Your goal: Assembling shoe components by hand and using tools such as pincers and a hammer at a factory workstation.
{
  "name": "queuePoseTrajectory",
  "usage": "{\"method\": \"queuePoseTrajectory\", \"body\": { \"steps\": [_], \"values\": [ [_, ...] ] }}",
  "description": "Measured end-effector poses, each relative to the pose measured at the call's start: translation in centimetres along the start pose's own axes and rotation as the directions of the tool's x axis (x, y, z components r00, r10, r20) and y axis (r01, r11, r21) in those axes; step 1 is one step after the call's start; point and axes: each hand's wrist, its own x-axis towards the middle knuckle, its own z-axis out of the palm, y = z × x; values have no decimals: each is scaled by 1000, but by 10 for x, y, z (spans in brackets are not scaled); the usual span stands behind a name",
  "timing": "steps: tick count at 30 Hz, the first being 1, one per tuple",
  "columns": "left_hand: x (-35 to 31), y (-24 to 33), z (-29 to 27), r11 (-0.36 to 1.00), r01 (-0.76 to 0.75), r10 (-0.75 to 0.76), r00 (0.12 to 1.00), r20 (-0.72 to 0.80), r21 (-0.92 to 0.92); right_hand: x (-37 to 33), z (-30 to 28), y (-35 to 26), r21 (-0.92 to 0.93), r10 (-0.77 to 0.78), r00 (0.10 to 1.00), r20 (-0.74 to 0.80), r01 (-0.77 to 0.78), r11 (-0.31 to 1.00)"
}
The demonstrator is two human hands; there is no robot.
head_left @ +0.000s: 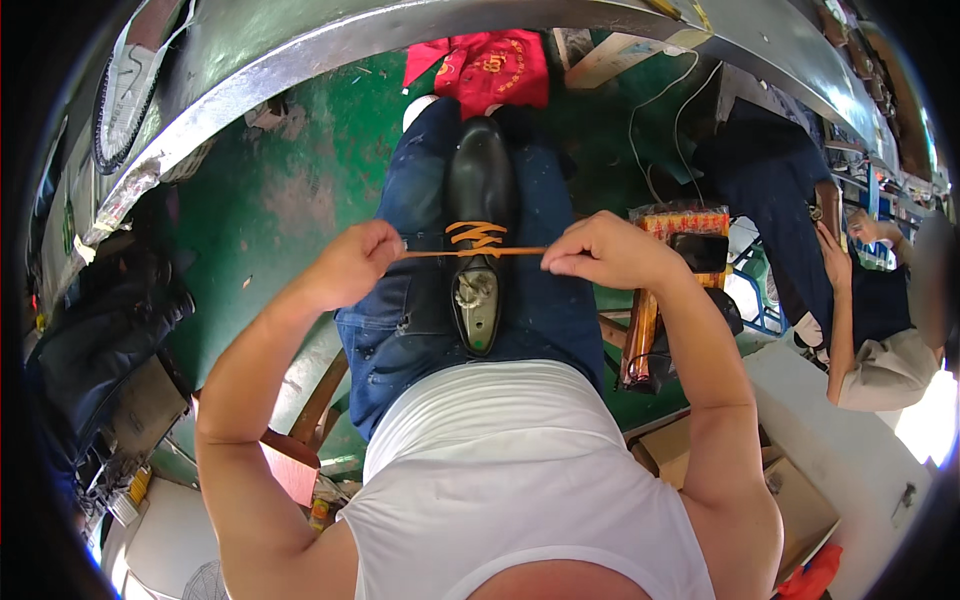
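A black leather shoe [479, 180] lies between my thighs, its toe pointing away from me. An orange shoelace [474, 234] zigzags across its front and crosses at the top, with both ends stretched out sideways. My left hand [362, 258] pinches the left end, and my right hand [607, 247] pinches the right end. The lace runs nearly straight between them, just above the shoe's opening. Inside that opening a greyish shoe last [477, 305] shows, with a small hole near the heel.
A metal-edged bench [300, 52] curves across the far side, and a red cloth bag [497, 72] lies beneath it. To my right a dark phone [699, 252] rests on a red-and-gold box. Another person's hand [834, 258] is farther right. An open carton [800, 505] stands behind on the right.
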Motion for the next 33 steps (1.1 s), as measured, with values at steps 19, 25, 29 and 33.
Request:
{"method": "queuePoseTrajectory", "body": {
  "steps": [19,25,29,33],
  "values": [
    [-16,11,-1,550,245,239,870,432,-798,37,53,15,-600,-378,714,-589,-74,796],
    [15,24,38,574,-29,330,923,199,-818,47,60,9,-355,-331,554,-764,68,932],
    [25,20,50,569,-48,297,943,151,-821,52,75,-5,97,-76,593,-802,254,962],
    [26,12,53,428,-32,347,928,132,-903,45,62,-11,-152,-280,640,-716,249,957]
  ]
}}
